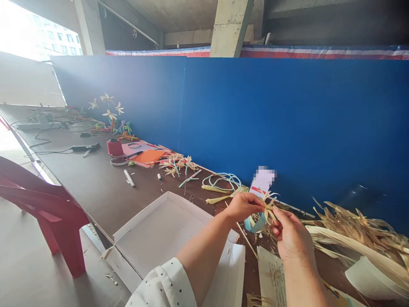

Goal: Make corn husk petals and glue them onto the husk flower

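My left hand [242,205] and my right hand [290,236] meet above the brown table [96,179], both pinched on a small straw flower [267,204] made of pale dried leaf strips. A light blue strip [257,224] curls down from the flower between the two hands. The left fingers grip the flower from the left. The right fingers pinch its strips from below and to the right. A white cardboard tray [166,230] lies under my left forearm.
A heap of dried leaves [358,230] lies at the right. Finished straw flowers [177,164], coloured strips [220,181], orange paper [148,156], a red spool [114,147], a white marker [129,178] and cables [64,149] lie along the blue partition [287,119]. A red plastic chair [41,204] stands at the left.
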Action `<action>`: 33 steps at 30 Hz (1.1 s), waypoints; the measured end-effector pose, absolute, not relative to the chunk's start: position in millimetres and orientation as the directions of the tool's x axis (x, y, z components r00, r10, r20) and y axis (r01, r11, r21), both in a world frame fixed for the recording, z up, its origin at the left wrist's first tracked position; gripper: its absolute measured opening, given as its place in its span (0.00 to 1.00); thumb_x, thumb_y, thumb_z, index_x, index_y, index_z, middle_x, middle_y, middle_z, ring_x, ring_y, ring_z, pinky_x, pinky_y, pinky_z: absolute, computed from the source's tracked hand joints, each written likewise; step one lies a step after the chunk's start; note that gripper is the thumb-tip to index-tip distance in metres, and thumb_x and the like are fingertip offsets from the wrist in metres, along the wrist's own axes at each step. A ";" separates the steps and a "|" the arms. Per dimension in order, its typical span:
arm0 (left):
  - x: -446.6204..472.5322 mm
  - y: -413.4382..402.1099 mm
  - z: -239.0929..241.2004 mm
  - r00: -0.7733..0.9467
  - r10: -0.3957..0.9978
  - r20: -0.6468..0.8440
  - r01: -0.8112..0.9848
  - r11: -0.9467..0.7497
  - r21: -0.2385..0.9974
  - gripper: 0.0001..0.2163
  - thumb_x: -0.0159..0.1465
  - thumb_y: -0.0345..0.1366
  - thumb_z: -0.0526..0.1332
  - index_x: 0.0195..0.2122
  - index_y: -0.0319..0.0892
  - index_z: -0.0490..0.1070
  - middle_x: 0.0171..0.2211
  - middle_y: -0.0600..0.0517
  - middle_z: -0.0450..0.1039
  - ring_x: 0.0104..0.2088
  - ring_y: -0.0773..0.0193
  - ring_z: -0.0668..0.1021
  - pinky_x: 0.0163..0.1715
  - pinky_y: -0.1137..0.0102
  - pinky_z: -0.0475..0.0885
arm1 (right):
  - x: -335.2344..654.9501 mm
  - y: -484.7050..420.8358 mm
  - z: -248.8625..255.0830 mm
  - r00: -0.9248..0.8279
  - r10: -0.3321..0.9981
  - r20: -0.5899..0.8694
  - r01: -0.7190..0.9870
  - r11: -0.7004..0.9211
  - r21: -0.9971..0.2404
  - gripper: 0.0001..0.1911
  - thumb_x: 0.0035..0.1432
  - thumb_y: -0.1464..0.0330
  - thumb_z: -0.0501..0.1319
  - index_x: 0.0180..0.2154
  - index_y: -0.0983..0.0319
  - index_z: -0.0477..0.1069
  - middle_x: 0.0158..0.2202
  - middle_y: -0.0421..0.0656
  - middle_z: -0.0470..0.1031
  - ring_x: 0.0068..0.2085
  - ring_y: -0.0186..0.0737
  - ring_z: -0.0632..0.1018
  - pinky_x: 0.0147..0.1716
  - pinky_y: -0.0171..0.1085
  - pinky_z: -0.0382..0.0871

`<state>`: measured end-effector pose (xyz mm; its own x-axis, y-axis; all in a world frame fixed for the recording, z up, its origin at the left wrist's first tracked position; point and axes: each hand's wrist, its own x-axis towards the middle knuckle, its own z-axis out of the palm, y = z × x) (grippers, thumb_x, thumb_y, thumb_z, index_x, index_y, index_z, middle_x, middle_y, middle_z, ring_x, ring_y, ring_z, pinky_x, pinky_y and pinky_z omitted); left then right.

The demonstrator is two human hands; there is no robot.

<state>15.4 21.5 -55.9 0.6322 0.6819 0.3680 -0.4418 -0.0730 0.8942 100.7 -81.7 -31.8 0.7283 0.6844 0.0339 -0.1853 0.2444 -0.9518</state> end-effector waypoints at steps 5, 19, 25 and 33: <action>17.3 20.5 -56.6 0.615 0.705 0.353 -0.464 -0.038 0.885 0.16 0.41 0.43 0.71 0.24 0.36 0.74 0.25 0.51 0.72 0.26 0.69 0.71 0.31 0.71 0.65 | 98.4 -80.2 -31.6 0.751 0.659 0.041 -0.174 0.258 -0.950 0.16 0.35 0.64 0.73 0.25 0.64 0.70 0.19 0.35 0.67 0.19 0.25 0.63 0.13 0.24 0.53; 18.1 20.2 -57.0 0.611 0.712 0.346 -0.469 -0.026 0.883 0.17 0.41 0.44 0.72 0.25 0.36 0.75 0.25 0.50 0.72 0.27 0.68 0.71 0.32 0.70 0.66 | 100.1 -78.8 -35.5 0.771 0.634 0.059 -0.139 0.259 -0.956 0.15 0.36 0.64 0.72 0.25 0.64 0.70 0.17 0.35 0.66 0.19 0.26 0.63 0.14 0.25 0.53; 19.4 21.1 -58.5 0.620 0.717 0.319 -0.474 0.018 0.880 0.18 0.39 0.44 0.72 0.26 0.36 0.75 0.25 0.51 0.72 0.27 0.69 0.71 0.33 0.71 0.66 | 98.9 -78.8 -33.9 0.774 0.631 0.054 -0.144 0.258 -0.955 0.17 0.35 0.64 0.73 0.27 0.63 0.71 0.18 0.35 0.66 0.20 0.26 0.63 0.14 0.25 0.54; 20.6 19.2 -58.3 0.607 0.729 0.315 -0.484 0.025 0.875 0.18 0.39 0.44 0.72 0.26 0.36 0.75 0.25 0.51 0.73 0.27 0.69 0.71 0.33 0.70 0.67 | 96.3 -79.2 -31.7 0.760 0.647 0.066 -0.156 0.279 -0.948 0.17 0.35 0.65 0.73 0.28 0.63 0.70 0.18 0.34 0.66 0.20 0.26 0.63 0.14 0.25 0.54</action>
